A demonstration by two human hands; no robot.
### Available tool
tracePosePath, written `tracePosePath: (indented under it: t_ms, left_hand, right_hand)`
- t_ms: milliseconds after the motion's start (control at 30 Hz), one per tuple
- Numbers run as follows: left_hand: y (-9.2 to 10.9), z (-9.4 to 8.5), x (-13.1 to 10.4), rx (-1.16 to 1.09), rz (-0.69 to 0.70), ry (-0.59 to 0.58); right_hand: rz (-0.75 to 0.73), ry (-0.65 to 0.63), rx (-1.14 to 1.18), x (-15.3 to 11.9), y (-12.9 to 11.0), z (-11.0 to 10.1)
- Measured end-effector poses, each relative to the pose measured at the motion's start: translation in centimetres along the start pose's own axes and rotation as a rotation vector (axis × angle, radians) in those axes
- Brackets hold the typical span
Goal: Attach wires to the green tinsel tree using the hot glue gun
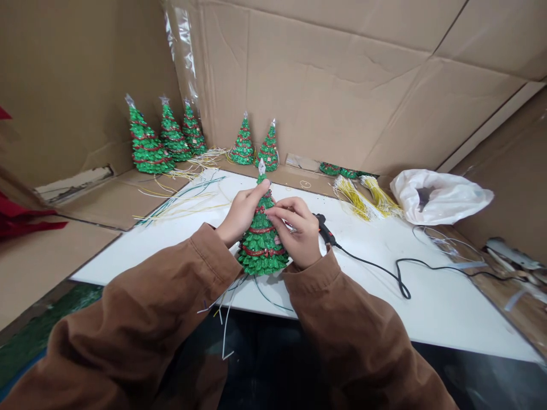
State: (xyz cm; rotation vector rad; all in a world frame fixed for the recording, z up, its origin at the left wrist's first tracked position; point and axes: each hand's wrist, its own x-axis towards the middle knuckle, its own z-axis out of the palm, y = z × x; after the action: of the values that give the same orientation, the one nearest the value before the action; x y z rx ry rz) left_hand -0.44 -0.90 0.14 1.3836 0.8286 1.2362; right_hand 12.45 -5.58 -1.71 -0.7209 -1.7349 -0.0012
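Note:
A small green Christmas tree figure point(262, 249) with red garlands and a clear star on top stands upright at the white board's front edge. My left hand point(244, 212) is closed around its upper left side, thumb near the top. My right hand point(299, 230) pinches at the tree's right front, by a red bow; whatever is between the fingertips is too small to make out. Loose thin wires point(225, 324) hang from under the tree over the board's edge. Just right of my right hand lies a black glue gun point(325, 230), partly hidden.
Several similar trees point(147, 142) stand at the back left and centre. Yellow and white wire bundles point(356, 196) and a white plastic bag point(444, 196) lie at the back right. A black cord point(367, 261) crosses the white board point(354, 296). Cardboard walls point(320, 85) surround it.

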Motion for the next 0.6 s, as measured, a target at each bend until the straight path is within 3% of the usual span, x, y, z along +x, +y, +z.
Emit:
tracePosePath:
  t_ms: [433,533,600]
  left_hand:
    - [-0.5,-0.2,0.5,-0.120,-0.037,0.040]
    - [-0.7,-0.3,0.7,-0.148,-0.078,0.045]
    - [-0.6,-0.4,0.7,-0.146,-0.108,0.034]
  right_hand:
    - [-0.051,-0.094,0.001,0.2,0.7,0.2]
    - [0.061,-0.092,0.057,0.5,1.2,-0.4]
    - [0.255,-0.021,0.043,0.7,2.0,-1.4]
